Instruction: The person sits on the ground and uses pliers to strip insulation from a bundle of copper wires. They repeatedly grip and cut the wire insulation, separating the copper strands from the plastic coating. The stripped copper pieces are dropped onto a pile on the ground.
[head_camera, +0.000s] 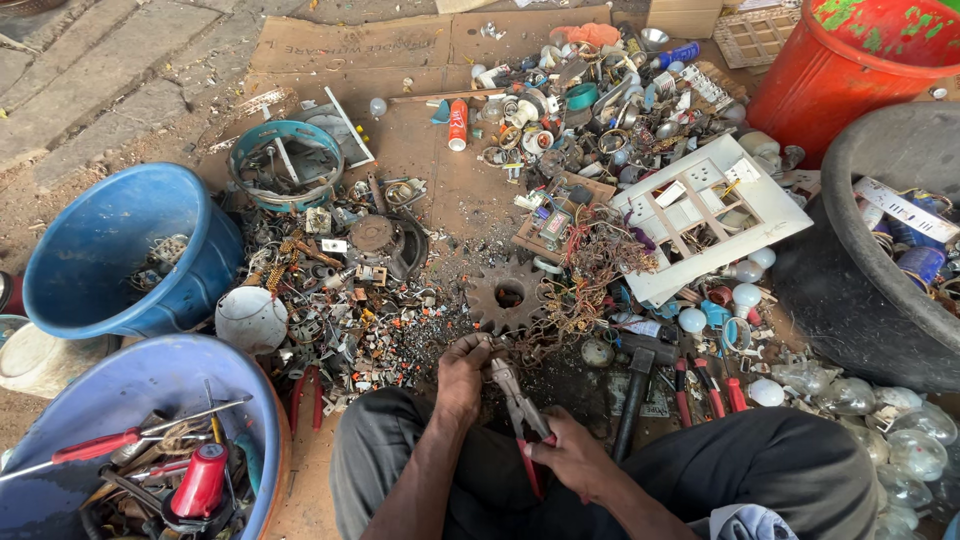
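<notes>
Down low, right hand (575, 455) grips one pair of pliers (520, 405); left hand (462, 375) pinches one tangled wire bundle (575, 300) beside one rusty gear (507, 293).

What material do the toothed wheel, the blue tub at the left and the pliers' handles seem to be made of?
Toothed wheel: likely iron or steel, its surface brown and dull like rust. Blue tub: probably plastic, smooth with an even colour. Pliers in the right hand: grey metal jaws, handles apparently sleeved in red plastic or rubber.
</notes>
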